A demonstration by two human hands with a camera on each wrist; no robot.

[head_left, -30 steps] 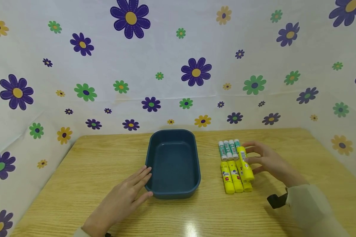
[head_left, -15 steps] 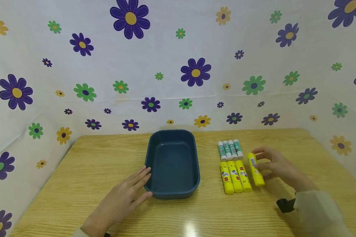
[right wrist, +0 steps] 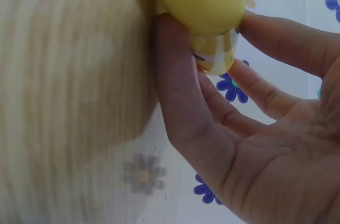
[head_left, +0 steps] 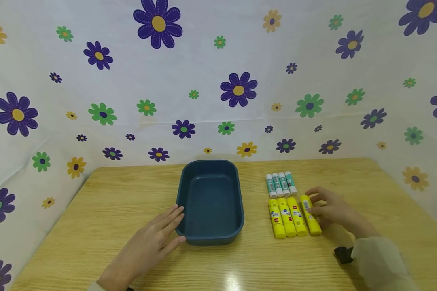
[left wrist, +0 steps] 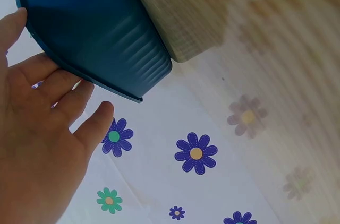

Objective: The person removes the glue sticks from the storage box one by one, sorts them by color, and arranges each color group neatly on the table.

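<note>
The yellow glue stick (head_left: 310,215) is lying on the wooden table (head_left: 113,226) as the fourth in a row, right beside three other yellow glue sticks (head_left: 287,216), and the right hand (head_left: 331,210) has its fingers and thumb pinched round it. Just behind that row sit four green-and-white glue sticks (head_left: 281,184). Over to the left is the dark blue tray (head_left: 210,202), with the left hand (head_left: 149,242) resting flat, fingers straight, touching its near left corner.
</note>
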